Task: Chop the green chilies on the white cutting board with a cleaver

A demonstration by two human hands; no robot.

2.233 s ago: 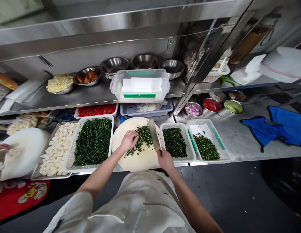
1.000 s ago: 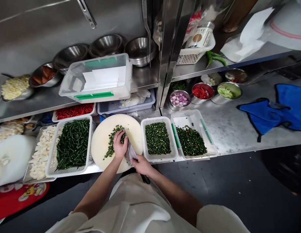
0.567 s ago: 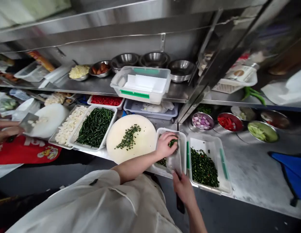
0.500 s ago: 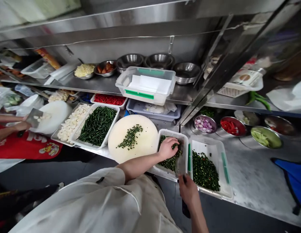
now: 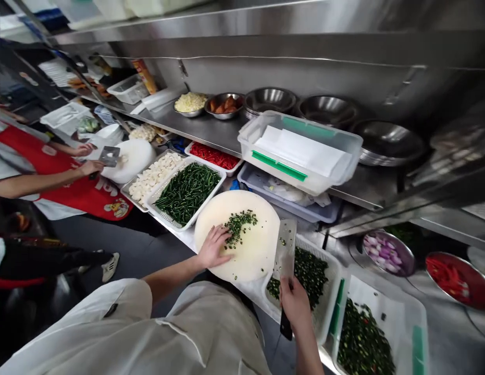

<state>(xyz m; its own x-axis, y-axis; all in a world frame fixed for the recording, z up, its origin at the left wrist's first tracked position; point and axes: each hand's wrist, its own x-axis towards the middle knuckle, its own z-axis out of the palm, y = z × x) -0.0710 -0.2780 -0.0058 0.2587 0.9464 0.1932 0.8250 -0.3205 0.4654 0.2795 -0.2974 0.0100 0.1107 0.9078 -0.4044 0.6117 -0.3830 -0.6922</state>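
Observation:
Chopped green chilies (image 5: 242, 223) lie in a loose pile on a round white cutting board (image 5: 261, 250). My left hand (image 5: 215, 247) rests on the board's left side, fingers spread, its fingertips at the pile's edge. In my right hand (image 5: 295, 302) is the handle of a cleaver (image 5: 286, 250), whose broad blade, with a few green bits on it, is between the board and a white basket (image 5: 336, 281). That basket holds more chopped chilies (image 5: 310, 273). To its right, a clear container (image 5: 420, 312) holds another chopped heap.
Whole green chilies fill a basket (image 5: 222, 182) left of the board, beside a tray of white pieces (image 5: 154, 179). A lidless clear box (image 5: 285, 166) juts from the shelf. At the left, a person in a red apron (image 5: 42, 156) holds a cleaver (image 5: 109, 156) at another board.
My left hand has moved from the basket of chopped chilies to the board and opened. The cleaver has come up and left, out of the basket. The view has shifted left.

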